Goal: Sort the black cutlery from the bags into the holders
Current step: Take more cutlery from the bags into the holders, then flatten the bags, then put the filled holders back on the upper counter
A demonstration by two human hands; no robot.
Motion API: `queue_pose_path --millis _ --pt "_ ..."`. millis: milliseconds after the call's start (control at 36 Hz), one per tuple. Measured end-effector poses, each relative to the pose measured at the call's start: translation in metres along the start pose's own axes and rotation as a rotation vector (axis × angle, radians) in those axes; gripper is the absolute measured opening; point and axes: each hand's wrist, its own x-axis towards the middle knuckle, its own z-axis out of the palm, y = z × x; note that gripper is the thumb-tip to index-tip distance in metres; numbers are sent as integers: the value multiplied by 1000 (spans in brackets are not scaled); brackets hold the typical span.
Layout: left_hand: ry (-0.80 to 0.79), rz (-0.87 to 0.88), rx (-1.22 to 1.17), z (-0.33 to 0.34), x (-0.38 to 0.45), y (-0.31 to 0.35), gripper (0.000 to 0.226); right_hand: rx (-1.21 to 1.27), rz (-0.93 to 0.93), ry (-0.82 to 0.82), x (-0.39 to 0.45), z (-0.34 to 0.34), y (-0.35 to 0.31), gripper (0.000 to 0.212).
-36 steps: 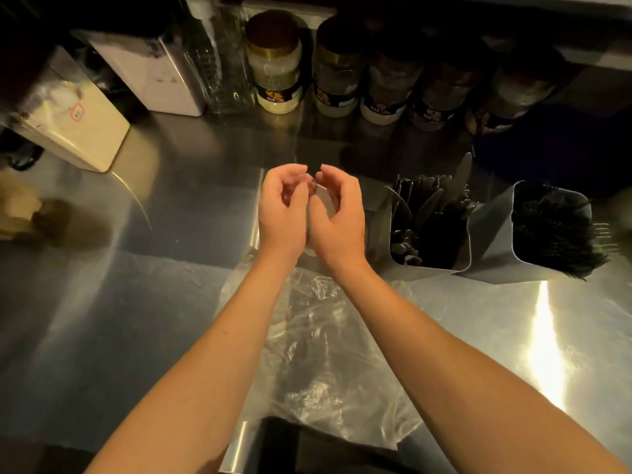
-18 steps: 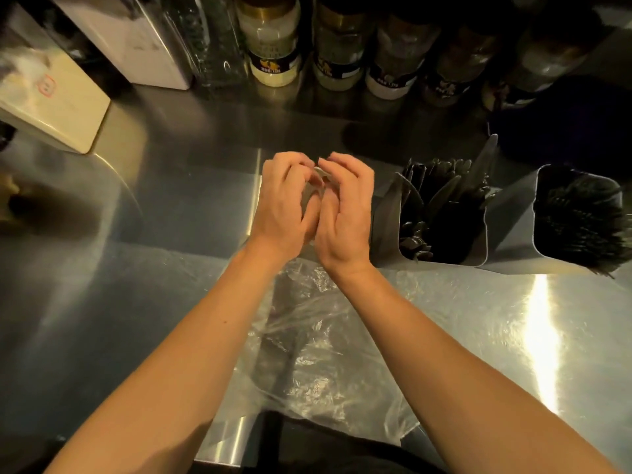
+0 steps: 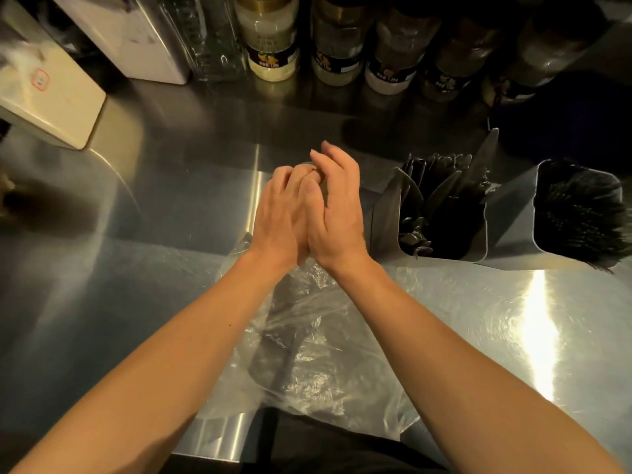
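The black cutlery is seen in two metal holders at the right of the frame: knives and spoons [image 3: 441,203] stand in the nearer holder [image 3: 386,213], and a dense bundle of forks [image 3: 581,213] fills the holder at the far right [image 3: 509,217]. A clear plastic bag [image 3: 307,336] lies crumpled on the steel counter [image 3: 136,268] at lower centre, under the forearms; dark shapes are faintly seen through it, but whether cutlery is inside cannot be told. Above the bag's far end the left hand [image 3: 277,217] and right hand [image 3: 338,210] are pressed together, the left fingers curled in, the right fingers loosely bent over them; what is pinched between them, if anything, is hidden, so the grip of either cannot be told. A row of labelled jars [image 3: 270,39] is ranged along the top of the frame, and a pale box [image 3: 51,97] sits at upper left. The step in hand is judged to be the working open of the bag's mouth, or its gathering up. For the next move the film would need to be parted and the pieces drawn out, then matched by kind to the correct holder.
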Motion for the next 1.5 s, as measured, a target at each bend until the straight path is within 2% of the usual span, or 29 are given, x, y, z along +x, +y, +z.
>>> queue_pose_path --millis 139,222,306,389,472,556,639,778,889,944,1000,1083,1111,1167,1222,1278,1417,1500 --pt "-1 35 102 8 -7 -3 50 -28 86 -7 -9 -1 -2 40" --pt "-101 37 128 3 -10 -2 67 -173 99 -122 -9 -1 -7 51" --pt "-155 68 209 -1 -6 -3 71 -351 103 -210 1 -1 -11 55" --pt "-183 56 197 -3 -3 -3 72 -311 123 -174 0 -5 -19 53" --pt "-184 64 217 -7 0 -5 63 -245 35 -171 -17 -9 -29 51" --pt "-62 51 136 -15 -2 0 52 -233 -61 -193 -36 -15 -38 51" --pt "50 27 93 -17 -9 9 49 -185 -67 -123 -49 -30 -41 50" --pt "123 20 62 -22 -24 27 52 -166 -60 -6 -79 -61 -39 42" --pt "140 -109 -1 -18 -32 35 60 -204 -43 52 -98 -80 -32 40" --pt "70 -225 0 -12 -36 31 71 -258 -27 152 -103 -86 -30 37" --pt "-4 -324 -38 -5 -40 30 92 -277 25 323 -107 -94 -30 39" --pt "-57 -444 -158 1 -43 32 108 -255 121 535 -105 -104 -31 59" --pt "-48 -471 -210 2 -42 34 108 -273 176 529 -102 -106 -29 72" --pt "-17 -511 -282 3 -39 37 103 -350 340 417 -92 -108 -21 99" --pt "6 -552 -305 4 -35 39 97 -397 456 326 -81 -107 -10 114" --pt "26 -558 -298 2 -30 41 93 -360 505 312 -71 -103 -1 114" --pt "43 -543 -323 -4 -22 48 87 -345 486 358 -59 -96 3 86" --pt "72 -488 -310 -12 -21 54 87 -335 463 368 -53 -102 -3 87"
